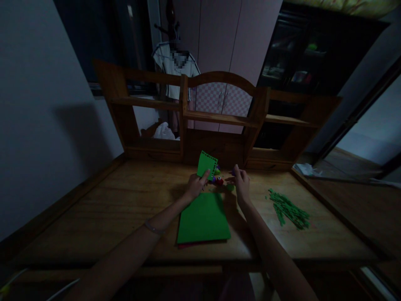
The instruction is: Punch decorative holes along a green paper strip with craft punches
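Observation:
My left hand [196,184] pinches a small green sheet [206,163], thumb on top. Rows of dark marks, like small cut-outs, run along the sheet's top and right edges. To the right, my right hand [242,182] is raised above the table with its fingers drawn together; a small dark purple object [233,172] shows at the fingertips, too dim to name. Between the hands lie small colourful pieces with eye-like spots, among them a red one [219,181] and a green one [217,171]. A round green piece [230,187] sits just below my right fingers.
A stack of larger green sheets [203,219], with a red edge beneath, lies in front of me. At the right is a pile of green strips [290,210]. A wooden shelf unit [219,119] rises along the desk's back edge. The room is dim.

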`<action>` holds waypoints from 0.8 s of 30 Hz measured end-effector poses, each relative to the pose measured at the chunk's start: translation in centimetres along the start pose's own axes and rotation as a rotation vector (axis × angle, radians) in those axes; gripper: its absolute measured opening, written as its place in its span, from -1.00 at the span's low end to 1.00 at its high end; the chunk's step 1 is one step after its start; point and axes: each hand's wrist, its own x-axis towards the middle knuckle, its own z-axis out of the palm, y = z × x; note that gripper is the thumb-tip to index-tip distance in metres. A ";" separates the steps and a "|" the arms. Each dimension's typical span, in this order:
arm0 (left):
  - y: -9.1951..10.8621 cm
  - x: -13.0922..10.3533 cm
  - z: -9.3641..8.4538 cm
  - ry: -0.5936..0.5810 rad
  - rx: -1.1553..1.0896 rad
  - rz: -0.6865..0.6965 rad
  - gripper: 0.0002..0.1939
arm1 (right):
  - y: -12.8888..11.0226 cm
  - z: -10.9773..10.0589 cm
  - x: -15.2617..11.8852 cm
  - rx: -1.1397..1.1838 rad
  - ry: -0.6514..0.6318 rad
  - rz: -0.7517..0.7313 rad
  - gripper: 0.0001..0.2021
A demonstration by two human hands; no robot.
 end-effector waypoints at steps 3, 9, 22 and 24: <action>0.0 0.0 0.0 0.001 -0.002 0.005 -0.41 | -0.1 -0.4 0.5 0.060 0.037 0.050 -0.60; 0.1 0.0 0.0 0.011 -0.003 -0.002 -0.42 | 0.3 -0.4 0.6 0.161 0.051 0.212 -0.56; 0.5 -0.1 0.1 0.014 0.011 0.026 -0.47 | -1.0 2.0 -0.6 0.406 -0.346 0.369 -0.63; 0.7 -0.3 0.1 0.011 0.013 0.021 -0.47 | -0.9 2.1 -0.8 0.406 -0.364 0.382 -0.63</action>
